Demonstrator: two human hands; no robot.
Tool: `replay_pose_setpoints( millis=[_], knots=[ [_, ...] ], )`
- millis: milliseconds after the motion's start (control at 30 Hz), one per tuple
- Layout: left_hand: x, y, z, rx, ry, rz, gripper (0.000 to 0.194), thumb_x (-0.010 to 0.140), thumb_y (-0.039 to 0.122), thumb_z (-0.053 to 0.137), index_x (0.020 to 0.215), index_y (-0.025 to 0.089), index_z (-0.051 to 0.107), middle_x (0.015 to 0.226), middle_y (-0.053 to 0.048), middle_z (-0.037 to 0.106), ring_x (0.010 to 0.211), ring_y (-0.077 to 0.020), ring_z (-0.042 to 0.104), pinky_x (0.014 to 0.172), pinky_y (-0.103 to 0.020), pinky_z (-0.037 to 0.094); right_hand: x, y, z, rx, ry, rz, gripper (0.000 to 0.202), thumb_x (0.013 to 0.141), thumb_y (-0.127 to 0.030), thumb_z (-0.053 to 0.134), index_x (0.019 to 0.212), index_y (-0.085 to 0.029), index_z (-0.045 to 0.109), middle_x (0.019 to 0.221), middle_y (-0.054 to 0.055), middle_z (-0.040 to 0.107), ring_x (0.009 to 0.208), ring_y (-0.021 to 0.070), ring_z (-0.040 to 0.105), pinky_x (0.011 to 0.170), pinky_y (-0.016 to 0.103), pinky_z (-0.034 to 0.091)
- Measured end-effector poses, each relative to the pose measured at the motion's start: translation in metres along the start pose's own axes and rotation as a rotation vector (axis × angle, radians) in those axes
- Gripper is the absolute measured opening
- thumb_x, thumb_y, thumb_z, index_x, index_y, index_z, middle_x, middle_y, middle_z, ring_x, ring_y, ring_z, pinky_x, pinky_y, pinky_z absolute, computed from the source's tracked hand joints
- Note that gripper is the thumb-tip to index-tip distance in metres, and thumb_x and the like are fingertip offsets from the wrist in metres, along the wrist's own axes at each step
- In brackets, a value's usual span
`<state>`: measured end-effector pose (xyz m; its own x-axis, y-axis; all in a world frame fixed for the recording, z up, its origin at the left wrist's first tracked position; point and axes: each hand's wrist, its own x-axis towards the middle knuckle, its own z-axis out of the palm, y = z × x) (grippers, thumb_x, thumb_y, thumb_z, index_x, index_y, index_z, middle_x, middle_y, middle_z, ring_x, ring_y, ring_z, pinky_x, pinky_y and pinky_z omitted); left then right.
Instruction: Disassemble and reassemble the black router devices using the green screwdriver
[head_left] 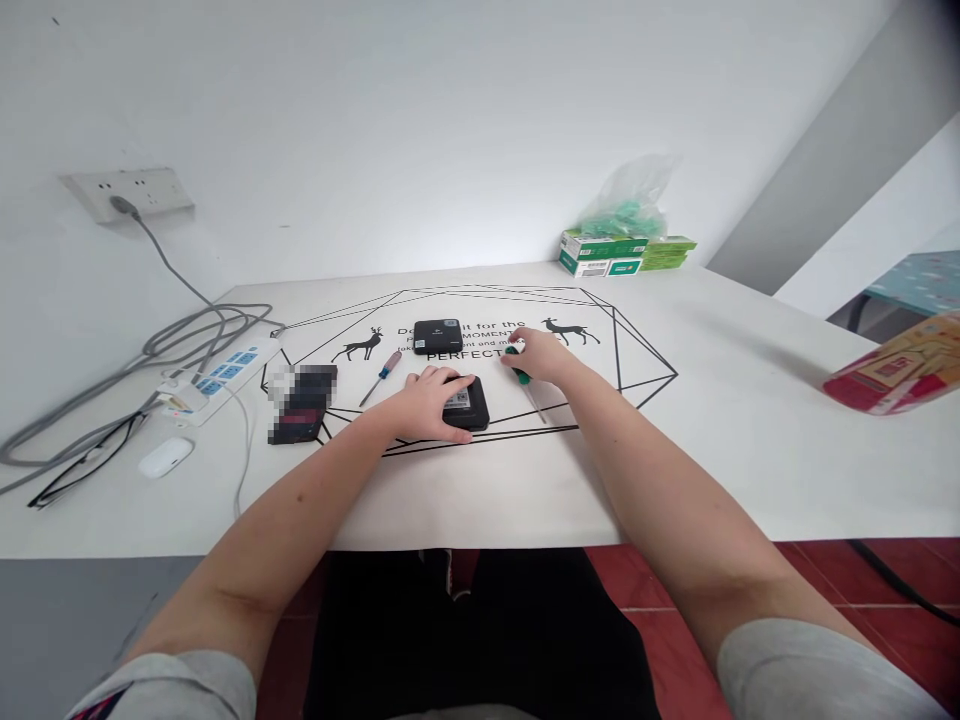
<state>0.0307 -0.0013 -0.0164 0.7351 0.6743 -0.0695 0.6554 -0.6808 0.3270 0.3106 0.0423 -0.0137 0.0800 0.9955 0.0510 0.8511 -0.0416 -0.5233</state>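
My left hand (435,405) is closed over a flat black square device (477,407), its thumb at the near edge and its fingers along the far side. A pale printed label shows on the device's upper face; the rest of its left side is hidden under my hand. To the right, the fingers of my right hand (534,356) pinch the green handle of a screwdriver (523,377), whose shaft points toward me over the table. Beyond my left hand lies a black device lid (437,337) with small stickers. A second screwdriver (382,376), with a red and blue handle, rests left of it.
A phone (304,405), partly blurred, lies at left beside a power strip (232,375) with coiled grey cable and a white earbud case (166,457). Green and white boxes (606,252) stand by the wall. A red and yellow package (896,370) is at far right.
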Motion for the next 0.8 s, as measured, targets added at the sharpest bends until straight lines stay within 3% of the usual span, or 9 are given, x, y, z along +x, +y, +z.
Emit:
replay_pose_setpoints(
  millis=[33,133,233,433,800],
  knots=[
    [0.0,0.001,0.001,0.003,0.002,0.002,0.109,0.082,0.079,0.074,0.173,0.031,0.039,0.168,-0.017,0.045,0.155,-0.0477,0.034,0.125,-0.065,0.028,-0.002,-0.005,-0.001,0.032,0.043,-0.038,0.041,0.087,-0.042,0.077,0.124,-0.023,0.071,0.103,0.01,0.079,0.093,0.0282,0.074,0.093,0.045,0.061],
    [0.001,0.005,0.003,0.014,0.003,-0.006,0.107,0.084,0.078,0.072,0.173,0.03,0.039,0.169,-0.017,0.044,0.156,-0.0473,0.033,0.125,-0.065,0.027,-0.012,-0.02,-0.006,0.259,0.334,-0.189,0.034,0.095,-0.044,0.066,0.123,-0.025,0.069,0.087,0.004,0.074,0.085,0.026,0.072,0.095,0.047,0.06],
    [0.001,0.011,0.004,0.01,-0.005,-0.005,0.106,0.084,0.077,0.072,0.173,0.03,0.039,0.171,-0.017,0.043,0.157,-0.0469,0.031,0.126,-0.064,0.026,-0.025,-0.034,-0.009,0.44,0.503,-0.347,0.039,0.097,-0.049,0.065,0.128,-0.027,0.065,0.096,0.005,0.074,0.088,0.0251,0.072,0.094,0.048,0.061],
    [0.004,0.015,0.002,-0.011,-0.02,-0.012,0.112,0.081,0.075,0.075,0.174,0.025,0.036,0.172,-0.019,0.042,0.158,-0.0463,0.032,0.128,-0.064,0.025,-0.041,-0.047,-0.004,0.548,0.534,-0.485,0.043,0.096,-0.056,0.066,0.129,-0.028,0.064,0.108,0.007,0.074,0.091,0.0244,0.071,0.082,0.045,0.064],
    [0.004,0.013,0.003,-0.045,0.009,0.019,0.105,0.081,0.077,0.076,0.169,0.029,0.044,0.17,-0.016,0.047,0.156,-0.0471,0.034,0.127,-0.064,0.027,-0.046,-0.05,0.006,0.584,0.441,-0.533,0.047,0.096,-0.063,0.067,0.129,-0.029,0.064,0.115,0.008,0.075,0.093,0.0248,0.071,0.081,0.045,0.065]
  ],
)
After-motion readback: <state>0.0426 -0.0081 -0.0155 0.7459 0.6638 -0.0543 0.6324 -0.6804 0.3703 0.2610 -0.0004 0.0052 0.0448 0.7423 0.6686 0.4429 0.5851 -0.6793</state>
